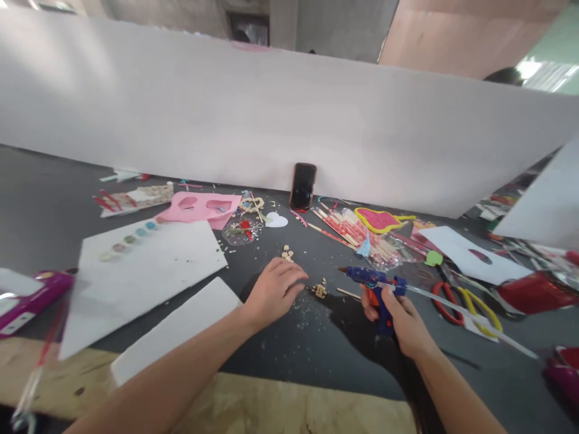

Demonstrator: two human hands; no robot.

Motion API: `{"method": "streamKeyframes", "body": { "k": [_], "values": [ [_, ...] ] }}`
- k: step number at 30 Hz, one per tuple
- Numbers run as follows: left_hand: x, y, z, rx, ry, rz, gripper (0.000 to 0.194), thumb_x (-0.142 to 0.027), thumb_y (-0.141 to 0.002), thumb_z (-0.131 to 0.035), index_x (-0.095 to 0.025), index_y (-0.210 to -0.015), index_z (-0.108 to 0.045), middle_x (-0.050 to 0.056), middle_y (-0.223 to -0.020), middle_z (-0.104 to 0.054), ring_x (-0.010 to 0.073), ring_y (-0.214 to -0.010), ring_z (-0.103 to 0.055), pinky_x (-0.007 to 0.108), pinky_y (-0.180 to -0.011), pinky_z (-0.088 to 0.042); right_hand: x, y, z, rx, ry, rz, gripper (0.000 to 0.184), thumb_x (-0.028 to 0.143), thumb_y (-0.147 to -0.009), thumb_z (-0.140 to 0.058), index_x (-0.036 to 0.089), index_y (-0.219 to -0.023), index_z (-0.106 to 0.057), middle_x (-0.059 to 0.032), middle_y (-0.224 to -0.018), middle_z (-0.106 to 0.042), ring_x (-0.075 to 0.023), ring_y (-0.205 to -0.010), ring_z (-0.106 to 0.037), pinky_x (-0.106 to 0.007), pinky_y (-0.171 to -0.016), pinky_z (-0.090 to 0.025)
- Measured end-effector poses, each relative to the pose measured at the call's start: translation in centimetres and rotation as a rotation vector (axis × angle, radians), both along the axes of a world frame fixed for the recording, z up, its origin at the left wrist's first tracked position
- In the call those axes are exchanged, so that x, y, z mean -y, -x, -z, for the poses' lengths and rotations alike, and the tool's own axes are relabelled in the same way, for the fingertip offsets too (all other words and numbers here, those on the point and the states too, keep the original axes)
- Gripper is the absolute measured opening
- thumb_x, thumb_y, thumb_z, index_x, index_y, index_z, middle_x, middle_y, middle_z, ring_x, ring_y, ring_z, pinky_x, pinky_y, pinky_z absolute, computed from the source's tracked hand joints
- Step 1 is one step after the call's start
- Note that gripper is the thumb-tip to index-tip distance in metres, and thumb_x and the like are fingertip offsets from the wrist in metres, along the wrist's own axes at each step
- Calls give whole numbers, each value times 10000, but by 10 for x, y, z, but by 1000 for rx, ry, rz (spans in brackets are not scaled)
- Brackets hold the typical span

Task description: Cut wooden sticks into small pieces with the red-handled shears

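Note:
My right hand [404, 325] is wrapped round the handle of a dark blue hot glue gun [368, 275], whose nozzle points left. A long clear glue stick [470, 316] sticks out of its back. My left hand [275, 292] hovers low over the table with fingers loosely bent and thumb apart; nothing shows between them. Just right of its fingertips lies a small cluster of beige pieces [319, 289], and beyond the knuckles is another little beige cluster [287, 253]. A thin wooden stick [348, 294] lies between the cluster and the glue gun.
A phone [303, 185] leans against the white board [289, 114] behind. To the left are white sheets [149, 289], pink cut-out paper [203, 207] and a purple glue gun [38, 301]. To the right lie patterned sticks [344, 226], scissors [482, 313] and a red container [536, 292].

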State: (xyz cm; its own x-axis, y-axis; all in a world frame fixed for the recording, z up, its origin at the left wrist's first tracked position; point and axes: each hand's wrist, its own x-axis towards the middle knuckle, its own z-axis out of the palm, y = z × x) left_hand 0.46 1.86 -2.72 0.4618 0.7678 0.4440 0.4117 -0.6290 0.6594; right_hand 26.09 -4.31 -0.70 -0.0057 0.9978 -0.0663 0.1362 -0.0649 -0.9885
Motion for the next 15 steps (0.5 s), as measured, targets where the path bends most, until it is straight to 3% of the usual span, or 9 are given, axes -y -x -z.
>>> {"method": "streamKeyframes", "body": {
  "k": [3, 6, 9, 11, 15],
  "values": [
    [4, -6, -2, 42, 7, -7, 216, -172, -781, -526, -239, -927, -671, 74, -955, -663, 245, -948, -526, 405, -897, -356, -1, -3, -1, 121, 14, 13, 454, 609, -786, -429, 188, -779, -597, -14, -597, -530, -143, -546, -460, -263, -537, -359],
    [9, -9, -6, 204, 99, -80, 175, -174, -775, -534, -227, -874, -668, 67, -931, -657, 225, -935, -537, 382, -882, -377, -2, -4, 1, 193, 12, 9, 479, 630, -773, -431, 183, -755, -602, -12, -567, -518, -149, -564, -473, -255, -540, -358],
    [7, -6, -15, 520, 382, -208, 127, -199, -767, -552, -194, -852, -646, 41, -826, -632, 153, -729, -556, 283, -695, -438, -3, -4, 4, 219, 4, 7, 471, 620, -783, -426, 185, -759, -605, -13, -577, -528, -146, -575, -477, -250, -543, -356],
    [1, 0, -23, 773, 532, -196, 105, -175, -741, -583, -174, -834, -631, 1, -689, -580, 103, -616, -520, 233, -618, -426, -3, -4, 5, 210, -1, 7, 471, 615, -789, -420, 185, -754, -607, -11, -573, -526, -144, -573, -479, -248, -540, -354],
    [-14, 16, -39, 1146, 710, -198, 101, -111, -665, -633, -152, -754, -608, 3, -776, -591, 61, -590, -510, 188, -552, -414, -3, -2, 3, 216, -15, 25, 503, 638, -779, -412, 179, -751, -615, -11, -558, -522, -145, -565, -479, -246, -521, -351]
  ]
}}
